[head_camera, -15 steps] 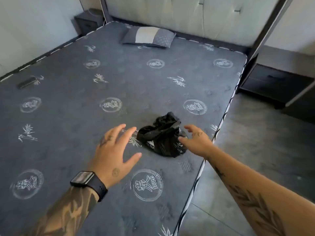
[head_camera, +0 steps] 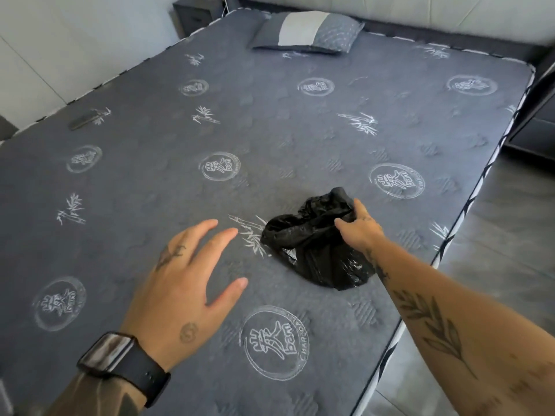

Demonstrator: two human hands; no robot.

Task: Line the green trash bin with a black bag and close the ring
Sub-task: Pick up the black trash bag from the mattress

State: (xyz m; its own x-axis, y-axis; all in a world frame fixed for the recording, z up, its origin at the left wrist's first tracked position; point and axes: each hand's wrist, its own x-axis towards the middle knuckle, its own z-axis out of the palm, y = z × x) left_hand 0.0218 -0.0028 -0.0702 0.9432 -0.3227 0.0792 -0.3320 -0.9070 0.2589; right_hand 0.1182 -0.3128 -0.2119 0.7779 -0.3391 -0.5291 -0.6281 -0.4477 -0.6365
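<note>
A crumpled black plastic bag (head_camera: 312,244) lies on the grey mattress (head_camera: 270,130) near its right edge. My right hand (head_camera: 359,226) rests on the bag's right side, thumb and fingers closing around a fold of it. To the left of the bag, my left hand (head_camera: 186,280) hovers over the mattress with fingers spread, holding nothing; a dark watch sits on that wrist. No green bin or ring is in view.
A grey and white pillow (head_camera: 306,33) lies at the head of the bed. A small dark flat object (head_camera: 82,120) sits near the mattress's left edge. Dark nightstands (head_camera: 192,21) flank the bed, and grey tiled floor (head_camera: 495,235) runs along the right.
My right hand has moved onto the bag and closed its fingers on a fold. My left hand has drifted slightly closer to the bag. The camera has come nearer to the bed.
</note>
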